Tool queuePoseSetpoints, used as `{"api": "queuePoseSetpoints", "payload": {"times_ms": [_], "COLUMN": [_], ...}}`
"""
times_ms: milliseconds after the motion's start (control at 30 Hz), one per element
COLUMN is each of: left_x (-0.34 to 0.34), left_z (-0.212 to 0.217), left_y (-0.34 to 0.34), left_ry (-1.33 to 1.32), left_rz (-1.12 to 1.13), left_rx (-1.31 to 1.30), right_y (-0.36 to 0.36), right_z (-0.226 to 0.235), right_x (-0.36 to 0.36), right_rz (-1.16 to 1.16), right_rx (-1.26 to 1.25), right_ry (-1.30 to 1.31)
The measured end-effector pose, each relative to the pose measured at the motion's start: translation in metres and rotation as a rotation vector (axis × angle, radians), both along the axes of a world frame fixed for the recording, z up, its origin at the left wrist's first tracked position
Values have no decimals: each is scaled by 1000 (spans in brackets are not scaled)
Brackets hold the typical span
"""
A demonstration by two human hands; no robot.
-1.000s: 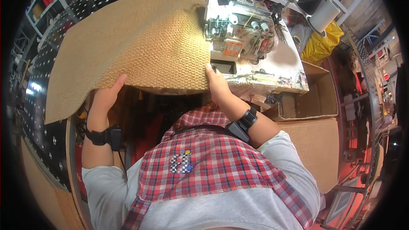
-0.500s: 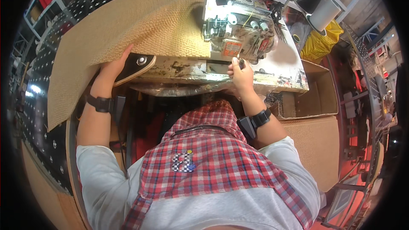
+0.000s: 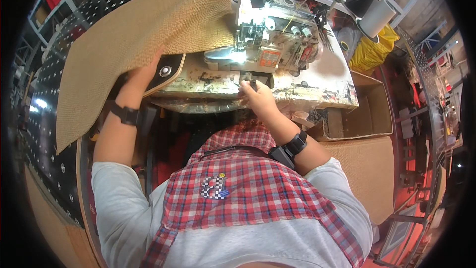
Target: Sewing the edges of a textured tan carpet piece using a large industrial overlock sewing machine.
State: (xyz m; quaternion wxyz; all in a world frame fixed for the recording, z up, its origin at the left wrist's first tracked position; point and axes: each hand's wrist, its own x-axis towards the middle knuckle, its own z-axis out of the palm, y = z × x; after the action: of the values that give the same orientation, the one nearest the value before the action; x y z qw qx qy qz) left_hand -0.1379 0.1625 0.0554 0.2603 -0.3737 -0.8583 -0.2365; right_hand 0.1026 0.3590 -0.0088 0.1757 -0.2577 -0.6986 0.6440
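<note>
A large tan, coarsely woven mat drapes from the left up to the sewing machine, its near edge lifted and wavy beside the lit needle area. My left hand grips that near edge; its fingertips are blurred and partly covered by the weave. In front of the machine, over the worn white table, my right hand is closed round a small dark tool, whose kind I cannot make out. The mat lies apart from the right hand.
A black board with a pale edge sits beside my left hand. Right of the table stands an open cardboard box. Beyond are a white thread cone and a yellow bag. A black, stud-dotted surface runs along the left.
The mat's right end has pulled back up and left, uncovering the machine's bright plate. My right hand has moved left and nearer with the small tool. My left hand has shifted slightly right.
</note>
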Motion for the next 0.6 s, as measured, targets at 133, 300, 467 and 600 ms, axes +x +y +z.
{"api": "queuePoseSetpoints", "payload": {"times_ms": [133, 300, 467, 600], "left_x": [91, 172, 169, 149], "left_z": [13, -23, -32, -29], "left_y": [-13, -50, -139, -210], "left_ry": [-414, -79, -552, -939], "left_rz": [-255, -427, -288, -48], "left_rx": [377, -252, -65, 753], "right_y": [-11, -35, -28, -22], "right_z": [22, 32, 32, 23], "right_x": [-17, -32, -10, -5], "right_rz": [115, 142, 75, 50], "right_rx": [-275, -700, -749, -683], "right_ry": [-30, 123, 140, 67]}}
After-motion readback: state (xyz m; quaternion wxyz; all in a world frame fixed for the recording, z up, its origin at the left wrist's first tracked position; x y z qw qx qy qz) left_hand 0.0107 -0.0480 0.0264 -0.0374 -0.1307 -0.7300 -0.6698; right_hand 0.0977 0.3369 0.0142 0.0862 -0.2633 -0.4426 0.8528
